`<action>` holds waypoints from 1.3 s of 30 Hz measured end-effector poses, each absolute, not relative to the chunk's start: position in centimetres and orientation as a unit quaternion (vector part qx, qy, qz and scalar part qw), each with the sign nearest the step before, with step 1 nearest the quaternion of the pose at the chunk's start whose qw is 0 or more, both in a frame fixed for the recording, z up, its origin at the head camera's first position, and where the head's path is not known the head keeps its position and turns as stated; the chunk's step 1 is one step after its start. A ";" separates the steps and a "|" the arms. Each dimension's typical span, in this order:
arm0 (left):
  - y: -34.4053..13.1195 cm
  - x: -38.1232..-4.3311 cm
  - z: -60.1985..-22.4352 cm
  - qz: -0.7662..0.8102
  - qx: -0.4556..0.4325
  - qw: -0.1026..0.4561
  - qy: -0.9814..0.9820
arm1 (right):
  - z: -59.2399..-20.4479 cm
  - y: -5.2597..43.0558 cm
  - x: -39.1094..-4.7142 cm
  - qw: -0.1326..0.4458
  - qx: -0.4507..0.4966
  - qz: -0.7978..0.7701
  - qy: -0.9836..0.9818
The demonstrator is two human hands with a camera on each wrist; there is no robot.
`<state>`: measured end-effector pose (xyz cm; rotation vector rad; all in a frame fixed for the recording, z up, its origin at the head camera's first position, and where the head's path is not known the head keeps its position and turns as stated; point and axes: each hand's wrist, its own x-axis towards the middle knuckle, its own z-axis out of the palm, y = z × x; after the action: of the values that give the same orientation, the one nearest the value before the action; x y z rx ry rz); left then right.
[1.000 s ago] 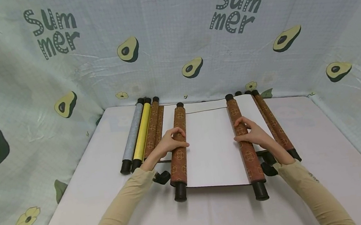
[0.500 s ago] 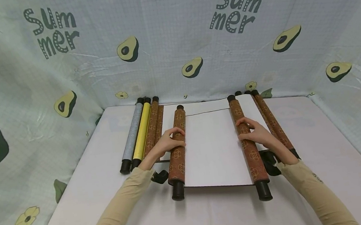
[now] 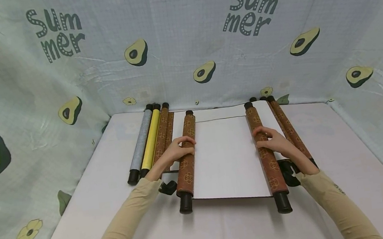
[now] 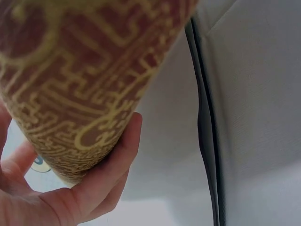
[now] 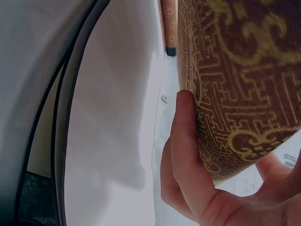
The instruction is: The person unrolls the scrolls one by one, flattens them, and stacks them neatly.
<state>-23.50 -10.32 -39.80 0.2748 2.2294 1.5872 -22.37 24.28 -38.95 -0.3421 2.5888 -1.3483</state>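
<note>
A scroll is partly unrolled, its white sheet (image 3: 226,159) stretched between two brown rollers with gold patterns and black end knobs. My left hand (image 3: 176,150) grips the left roller (image 3: 186,175) around its middle. The right roller (image 3: 271,167) is held the same way by my right hand (image 3: 274,141). In the left wrist view, fingers (image 4: 110,176) curl under the patterned roll (image 4: 84,89). The right wrist view has fingers (image 5: 186,141) wrapped along the other patterned roll (image 5: 249,89). Both rollers lean outward at their near ends.
Left of the scroll lie a grey roll (image 3: 141,141), a yellow roll (image 3: 151,141) and a brown roll (image 3: 161,138). More brown rolls (image 3: 292,129) lie at the right. Black objects (image 3: 168,188) sit beside the rollers. An avocado-print cloth (image 3: 167,27) hangs behind the white table (image 3: 155,234).
Both hands have moved slightly apart, the left roller going left and the right roller going right. More of the white sheet shows between them.
</note>
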 end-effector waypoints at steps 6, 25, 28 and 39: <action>-10.1 -23.7 -40.2 0.554 0.105 0.175 0.807 | -39.1 24.3 -22.5 0.090 -0.118 -0.443 0.884; -10.5 -23.8 -40.2 0.538 0.104 0.166 0.820 | -39.6 25.8 -22.6 0.094 -0.117 -0.424 0.893; -10.6 -23.9 -40.4 0.537 0.110 0.171 0.819 | -39.7 26.0 -22.6 0.092 -0.111 -0.421 0.896; -10.6 -23.6 -40.6 0.519 0.126 0.143 0.833 | -39.6 26.6 -22.1 0.091 -0.099 -0.418 0.899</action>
<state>-23.61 -10.65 -40.58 0.3625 2.4033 1.4974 -22.11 26.59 -39.58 -0.2943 2.6697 -1.2405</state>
